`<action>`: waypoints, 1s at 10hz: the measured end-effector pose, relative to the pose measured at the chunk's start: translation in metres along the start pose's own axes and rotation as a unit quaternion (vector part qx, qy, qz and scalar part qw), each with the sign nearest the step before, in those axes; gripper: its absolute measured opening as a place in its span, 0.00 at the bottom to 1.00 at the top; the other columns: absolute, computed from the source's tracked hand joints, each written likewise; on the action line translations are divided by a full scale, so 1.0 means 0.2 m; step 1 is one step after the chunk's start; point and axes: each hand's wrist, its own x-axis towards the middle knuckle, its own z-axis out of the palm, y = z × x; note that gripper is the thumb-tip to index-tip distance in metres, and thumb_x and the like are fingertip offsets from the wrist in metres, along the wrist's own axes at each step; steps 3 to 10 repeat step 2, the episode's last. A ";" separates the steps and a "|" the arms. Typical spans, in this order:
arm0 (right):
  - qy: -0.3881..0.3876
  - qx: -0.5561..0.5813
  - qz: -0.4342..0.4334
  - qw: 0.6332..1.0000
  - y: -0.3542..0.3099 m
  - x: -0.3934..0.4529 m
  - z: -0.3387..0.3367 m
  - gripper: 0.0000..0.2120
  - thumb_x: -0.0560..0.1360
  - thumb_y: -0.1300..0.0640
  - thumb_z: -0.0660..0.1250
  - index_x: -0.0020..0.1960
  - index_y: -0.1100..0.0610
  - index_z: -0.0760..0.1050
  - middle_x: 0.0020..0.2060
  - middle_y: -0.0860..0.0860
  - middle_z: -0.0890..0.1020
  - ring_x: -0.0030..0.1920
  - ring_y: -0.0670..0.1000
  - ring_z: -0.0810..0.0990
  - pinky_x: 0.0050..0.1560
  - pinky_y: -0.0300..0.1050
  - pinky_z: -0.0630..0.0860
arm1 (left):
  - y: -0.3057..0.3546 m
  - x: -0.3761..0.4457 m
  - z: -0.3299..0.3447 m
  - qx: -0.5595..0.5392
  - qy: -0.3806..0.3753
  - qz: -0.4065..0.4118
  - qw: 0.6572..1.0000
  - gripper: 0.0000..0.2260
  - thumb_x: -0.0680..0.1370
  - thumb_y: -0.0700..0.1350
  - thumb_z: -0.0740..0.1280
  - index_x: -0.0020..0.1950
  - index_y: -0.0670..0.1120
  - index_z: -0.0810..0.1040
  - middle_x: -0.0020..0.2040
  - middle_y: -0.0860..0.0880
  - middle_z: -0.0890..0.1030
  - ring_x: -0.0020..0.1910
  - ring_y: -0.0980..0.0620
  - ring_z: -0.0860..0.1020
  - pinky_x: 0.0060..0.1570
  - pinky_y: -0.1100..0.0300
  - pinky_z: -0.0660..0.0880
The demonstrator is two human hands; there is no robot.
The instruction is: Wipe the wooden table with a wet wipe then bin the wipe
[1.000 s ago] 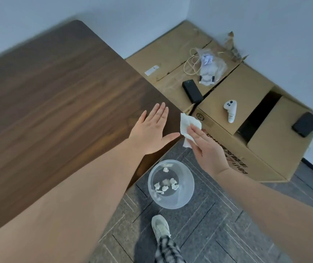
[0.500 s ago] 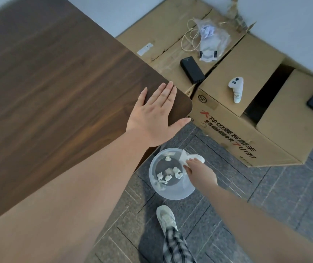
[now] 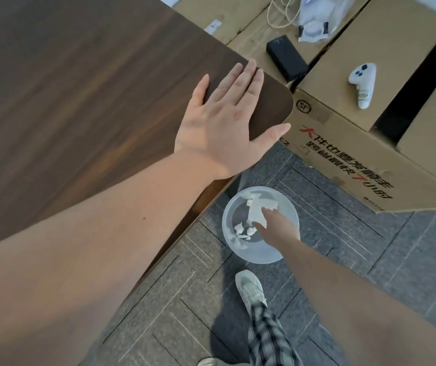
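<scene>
The dark wooden table fills the upper left. My left hand lies flat and open on its rounded near corner. Below that corner a clear plastic bin stands on the floor, holding several crumpled white scraps. My right hand reaches down into the bin's mouth, fingertips on the white wet wipe, which hangs inside the bin. Whether the fingers still pinch the wipe or have let it go cannot be told.
Cardboard boxes stand to the right of the table, carrying a white controller, a black box and a bagged cable. Grey carpet tiles cover the floor. My shoe and checked trouser leg are below the bin.
My right hand has carried the wipe from beside the table corner down into the bin. The left hand stays flat on the corner. The view has tilted downward.
</scene>
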 end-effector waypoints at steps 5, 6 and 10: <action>-0.003 -0.012 -0.057 0.998 -0.02 -0.06 -0.11 0.25 0.79 0.45 0.57 0.72 0.55 0.61 0.67 0.54 0.72 0.64 0.55 0.73 0.56 0.51 0.73 | 0.02 -0.01 -0.02 -0.002 -0.003 0.002 1.000 0.36 0.76 0.68 0.45 0.78 0.48 0.49 0.79 0.52 0.49 0.77 0.56 0.47 0.75 0.49 0.43; -0.003 -0.012 -0.057 0.998 -0.02 -0.06 -0.11 0.25 0.79 0.45 0.57 0.72 0.55 0.61 0.67 0.54 0.72 0.64 0.55 0.73 0.56 0.51 0.73 | 0.02 -0.01 -0.02 -0.002 -0.003 0.002 1.000 0.36 0.76 0.68 0.45 0.78 0.48 0.49 0.79 0.52 0.49 0.77 0.56 0.47 0.75 0.49 0.43; -0.003 -0.012 -0.057 0.998 -0.02 -0.06 -0.11 0.25 0.79 0.45 0.57 0.72 0.55 0.61 0.67 0.54 0.72 0.64 0.55 0.73 0.56 0.51 0.73 | 0.02 -0.01 -0.02 -0.002 -0.003 0.002 1.000 0.36 0.76 0.68 0.45 0.78 0.48 0.49 0.79 0.52 0.49 0.77 0.56 0.47 0.75 0.49 0.43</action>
